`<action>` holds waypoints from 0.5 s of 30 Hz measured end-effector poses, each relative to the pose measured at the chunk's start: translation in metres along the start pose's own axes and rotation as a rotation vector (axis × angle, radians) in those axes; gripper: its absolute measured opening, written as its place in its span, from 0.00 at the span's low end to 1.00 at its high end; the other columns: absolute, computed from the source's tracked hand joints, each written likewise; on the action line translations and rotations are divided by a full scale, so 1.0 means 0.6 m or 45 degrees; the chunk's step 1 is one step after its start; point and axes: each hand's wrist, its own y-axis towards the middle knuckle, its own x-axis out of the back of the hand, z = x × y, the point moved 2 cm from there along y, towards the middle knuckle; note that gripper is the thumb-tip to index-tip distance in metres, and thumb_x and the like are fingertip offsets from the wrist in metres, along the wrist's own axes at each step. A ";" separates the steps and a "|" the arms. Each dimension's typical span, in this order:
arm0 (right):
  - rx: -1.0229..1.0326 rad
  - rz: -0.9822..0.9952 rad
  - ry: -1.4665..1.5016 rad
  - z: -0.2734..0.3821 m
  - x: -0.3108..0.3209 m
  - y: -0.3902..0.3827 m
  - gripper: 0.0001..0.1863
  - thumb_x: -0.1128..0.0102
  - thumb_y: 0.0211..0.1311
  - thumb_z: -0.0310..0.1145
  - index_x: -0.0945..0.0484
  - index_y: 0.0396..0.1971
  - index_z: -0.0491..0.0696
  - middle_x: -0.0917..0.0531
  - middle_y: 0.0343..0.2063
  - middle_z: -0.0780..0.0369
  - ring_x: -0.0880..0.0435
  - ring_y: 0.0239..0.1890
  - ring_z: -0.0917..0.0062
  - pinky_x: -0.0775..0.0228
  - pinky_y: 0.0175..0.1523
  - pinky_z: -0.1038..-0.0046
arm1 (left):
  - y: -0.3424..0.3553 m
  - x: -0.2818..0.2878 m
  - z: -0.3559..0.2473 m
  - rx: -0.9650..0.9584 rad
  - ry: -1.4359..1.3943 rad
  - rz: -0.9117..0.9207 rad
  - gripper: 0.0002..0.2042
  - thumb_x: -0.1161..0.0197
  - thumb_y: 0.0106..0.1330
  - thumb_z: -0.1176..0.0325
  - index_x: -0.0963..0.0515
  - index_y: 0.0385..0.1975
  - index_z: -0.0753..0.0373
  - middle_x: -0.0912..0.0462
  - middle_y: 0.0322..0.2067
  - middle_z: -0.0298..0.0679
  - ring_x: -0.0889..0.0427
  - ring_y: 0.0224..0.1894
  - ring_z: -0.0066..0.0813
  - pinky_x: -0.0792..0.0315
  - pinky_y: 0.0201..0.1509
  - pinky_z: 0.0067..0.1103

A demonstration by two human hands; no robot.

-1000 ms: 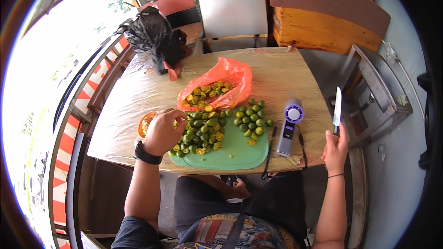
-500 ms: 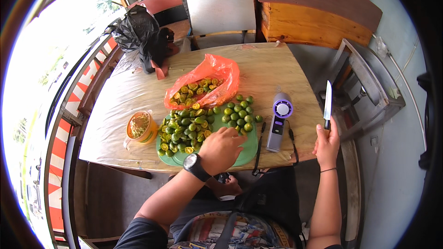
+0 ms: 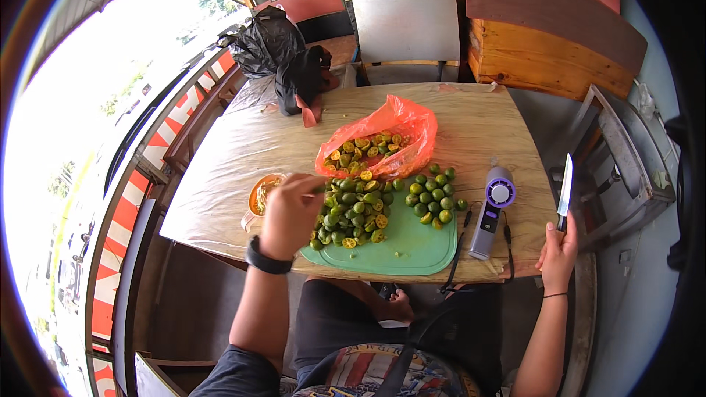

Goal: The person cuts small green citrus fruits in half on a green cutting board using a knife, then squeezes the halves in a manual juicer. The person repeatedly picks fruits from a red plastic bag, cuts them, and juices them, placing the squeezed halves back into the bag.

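My right hand (image 3: 559,254), off the table's right edge, grips a knife (image 3: 565,184) by its dark handle, blade upright. My left hand (image 3: 288,213), a dark watch on its wrist, is raised over the left end of the green cutting board (image 3: 412,246), fingers closed together. Whatever they pinch is too small to make out. Partly behind this hand stands an orange cup (image 3: 263,192) with pale bits in it. A heap of cut green citrus fruits (image 3: 353,209) covers the board's left part. Whole green citrus fruits (image 3: 435,195) lie at its far right corner.
An open red plastic bag (image 3: 412,129) of cut citrus lies behind the board. A grey handheld fan (image 3: 491,213) with a dark strap lies to its right. Black plastic bags (image 3: 268,44) sit at the far left. Chairs (image 3: 408,26) and a wooden bench stand around the table.
My left hand has moved left from the board's front middle to beside the orange cup. The knife stays in my right hand. The whole view has shifted, putting the table further right.
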 end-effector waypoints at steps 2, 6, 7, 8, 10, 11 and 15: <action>-0.003 -0.009 -0.007 -0.001 -0.002 -0.001 0.29 0.42 0.80 0.38 0.35 0.74 0.46 0.33 0.15 0.72 0.39 0.12 0.91 0.44 0.14 0.82 | 0.016 0.061 0.050 0.103 0.182 -0.083 0.14 0.35 0.65 0.79 0.13 0.50 0.68 0.13 0.46 0.48 0.10 0.41 0.38 0.17 0.50 0.26; 0.011 -0.006 -0.004 -0.003 -0.002 0.000 0.30 0.42 0.80 0.38 0.36 0.75 0.44 0.33 0.16 0.73 0.39 0.12 0.91 0.45 0.14 0.82 | 0.034 0.126 0.140 0.324 0.393 0.045 0.15 0.35 0.69 0.78 0.15 0.54 0.72 0.13 0.42 0.43 0.12 0.40 0.28 0.18 0.45 0.24; 0.012 -0.009 0.005 -0.003 -0.002 0.000 0.30 0.42 0.80 0.38 0.36 0.75 0.44 0.33 0.16 0.73 0.39 0.12 0.92 0.45 0.14 0.82 | 0.033 0.134 0.153 0.272 0.388 0.044 0.15 0.34 0.69 0.78 0.16 0.54 0.72 0.13 0.42 0.43 0.12 0.40 0.27 0.18 0.44 0.24; 0.007 -0.011 0.017 -0.004 -0.002 0.000 0.31 0.41 0.80 0.38 0.37 0.75 0.43 0.33 0.16 0.73 0.39 0.12 0.92 0.45 0.14 0.82 | 0.030 0.140 0.165 0.287 0.392 0.053 0.15 0.34 0.69 0.78 0.16 0.54 0.72 0.13 0.41 0.43 0.12 0.40 0.27 0.17 0.44 0.24; 0.018 -0.013 0.005 -0.004 -0.003 0.000 0.31 0.41 0.80 0.38 0.37 0.75 0.43 0.33 0.16 0.73 0.40 0.12 0.92 0.45 0.14 0.81 | 0.025 0.145 0.181 0.320 0.355 0.061 0.15 0.33 0.68 0.76 0.15 0.53 0.71 0.13 0.42 0.44 0.13 0.39 0.29 0.18 0.44 0.25; 0.017 -0.010 0.006 -0.004 -0.003 0.000 0.31 0.41 0.80 0.38 0.37 0.75 0.42 0.33 0.16 0.73 0.40 0.12 0.92 0.46 0.13 0.81 | 0.022 0.146 0.186 0.338 0.314 0.057 0.15 0.32 0.67 0.75 0.14 0.52 0.70 0.13 0.43 0.46 0.14 0.38 0.31 0.19 0.46 0.26; 0.015 -0.004 -0.016 0.000 -0.005 0.000 0.31 0.42 0.80 0.39 0.37 0.75 0.43 0.33 0.16 0.72 0.39 0.12 0.92 0.45 0.13 0.81 | 0.021 0.156 0.195 0.286 0.415 0.040 0.15 0.28 0.65 0.70 0.13 0.50 0.69 0.13 0.42 0.47 0.16 0.36 0.33 0.20 0.44 0.27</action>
